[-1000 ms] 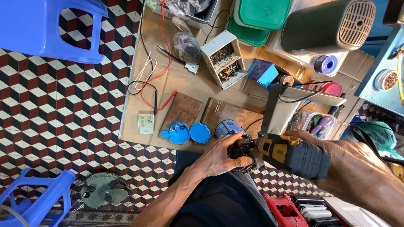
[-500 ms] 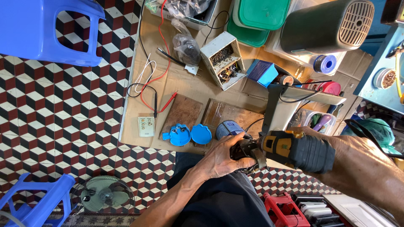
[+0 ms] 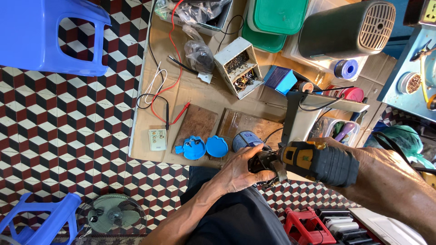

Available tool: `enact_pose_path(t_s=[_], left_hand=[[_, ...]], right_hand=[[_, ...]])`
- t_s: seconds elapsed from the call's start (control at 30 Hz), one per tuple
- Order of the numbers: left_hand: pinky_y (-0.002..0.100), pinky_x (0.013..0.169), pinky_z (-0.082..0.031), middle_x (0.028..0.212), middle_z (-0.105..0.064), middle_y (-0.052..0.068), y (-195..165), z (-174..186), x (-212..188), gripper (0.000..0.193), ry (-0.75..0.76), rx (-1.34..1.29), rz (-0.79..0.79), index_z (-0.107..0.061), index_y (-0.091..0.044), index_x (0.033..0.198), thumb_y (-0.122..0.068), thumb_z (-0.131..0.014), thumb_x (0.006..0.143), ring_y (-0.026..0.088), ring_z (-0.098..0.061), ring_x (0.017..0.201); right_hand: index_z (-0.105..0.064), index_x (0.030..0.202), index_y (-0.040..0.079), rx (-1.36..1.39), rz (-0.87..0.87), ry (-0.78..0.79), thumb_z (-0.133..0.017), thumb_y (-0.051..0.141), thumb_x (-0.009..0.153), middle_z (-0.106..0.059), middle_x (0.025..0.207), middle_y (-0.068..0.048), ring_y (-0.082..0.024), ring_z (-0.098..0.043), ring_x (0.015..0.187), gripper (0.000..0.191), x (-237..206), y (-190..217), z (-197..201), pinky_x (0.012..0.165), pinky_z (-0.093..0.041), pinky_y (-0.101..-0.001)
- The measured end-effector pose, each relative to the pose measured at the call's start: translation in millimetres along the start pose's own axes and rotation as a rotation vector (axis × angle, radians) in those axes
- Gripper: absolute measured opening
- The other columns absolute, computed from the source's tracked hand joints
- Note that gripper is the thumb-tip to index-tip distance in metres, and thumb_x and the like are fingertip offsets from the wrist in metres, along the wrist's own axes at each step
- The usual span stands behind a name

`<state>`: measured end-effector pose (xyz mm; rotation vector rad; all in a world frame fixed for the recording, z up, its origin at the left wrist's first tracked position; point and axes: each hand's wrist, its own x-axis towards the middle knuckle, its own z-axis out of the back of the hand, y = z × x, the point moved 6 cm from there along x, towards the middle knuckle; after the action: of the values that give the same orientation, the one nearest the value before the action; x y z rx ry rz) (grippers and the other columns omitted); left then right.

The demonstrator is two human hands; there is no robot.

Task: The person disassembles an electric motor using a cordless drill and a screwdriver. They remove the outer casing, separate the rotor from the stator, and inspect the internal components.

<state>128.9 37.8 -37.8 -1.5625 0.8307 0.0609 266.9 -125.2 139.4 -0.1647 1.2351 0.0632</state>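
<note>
Scanning from the left, I saw a blue stool (image 3: 52, 34) on the tiled floor, then a cardboard sheet (image 3: 204, 97) with two blue caps (image 3: 202, 147) near its front edge. Beside them my left hand (image 3: 238, 170) was closed around the black chuck end (image 3: 263, 159) of a yellow-and-black power drill (image 3: 318, 161), just over my lap. My right hand (image 3: 349, 156) gripped the drill's body from the right.
</note>
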Motion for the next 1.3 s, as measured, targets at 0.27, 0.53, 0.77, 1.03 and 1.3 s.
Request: enact_pose_path(t_s=[0.27,0.53,0.77,1.03,1.3], left_hand=[[0.05,0.117,-0.036,0.146,-0.051,0.03,7.3,-5.4,3.6,0.119,0.001,-0.012,-0.023,-0.044,0.002,0.153,-0.085,-0.062,0.073,0.039,-0.047,0.142],[0.049,0.115,-0.04,0.142,-0.053,0.029,9.8,-5.9,6.5,0.119,0.011,0.007,-0.006,-0.045,0.001,0.152,-0.084,-0.062,0.071,0.038,-0.049,0.14],[0.046,0.114,-0.041,0.142,-0.054,0.031,9.9,-5.3,6.0,0.119,-0.012,-0.007,-0.038,-0.045,0.004,0.15,-0.083,-0.064,0.072,0.039,-0.051,0.138],[0.044,0.113,-0.044,0.144,-0.057,0.025,-1.8,-2.6,4.2,0.099,-0.023,0.025,-0.096,-0.053,-0.002,0.146,-0.07,-0.07,0.077,0.034,-0.054,0.137],[0.039,0.115,-0.039,0.151,-0.05,0.015,-2.8,-5.6,1.8,0.081,0.015,-0.052,-0.12,-0.048,-0.006,0.15,-0.049,-0.072,0.087,0.027,-0.05,0.14]], right_hand=[[-0.048,0.147,0.024,0.012,-0.025,0.012,-0.077,0.032,0.082,-0.079,0.094,-0.008,-0.021,-0.077,0.08,0.071,-0.9,1.2,-4.2,0.079,-0.062,-0.037],[-0.048,0.145,0.026,0.019,-0.034,0.01,-0.076,0.034,0.084,-0.079,0.091,-0.007,-0.021,-0.077,0.079,0.067,-3.8,-3.0,-5.8,0.079,-0.062,-0.037],[-0.042,0.153,0.027,-0.14,-0.041,0.017,-0.076,0.034,0.084,-0.08,0.089,-0.006,-0.019,-0.079,0.078,0.077,-9.7,12.9,0.3,0.076,-0.066,-0.0341],[-0.071,0.118,0.024,-0.143,0.018,-0.046,-0.073,0.045,0.088,-0.076,0.087,-0.002,-0.019,-0.075,0.082,0.036,-29.8,13.6,13.2,0.08,-0.062,-0.0363],[-0.081,0.109,0.021,0.331,0.009,-0.407,-0.087,0.034,0.077,-0.075,0.095,-0.001,-0.019,-0.073,0.084,0.036,-93.4,-117.1,-56.9,0.074,-0.063,-0.0362]])
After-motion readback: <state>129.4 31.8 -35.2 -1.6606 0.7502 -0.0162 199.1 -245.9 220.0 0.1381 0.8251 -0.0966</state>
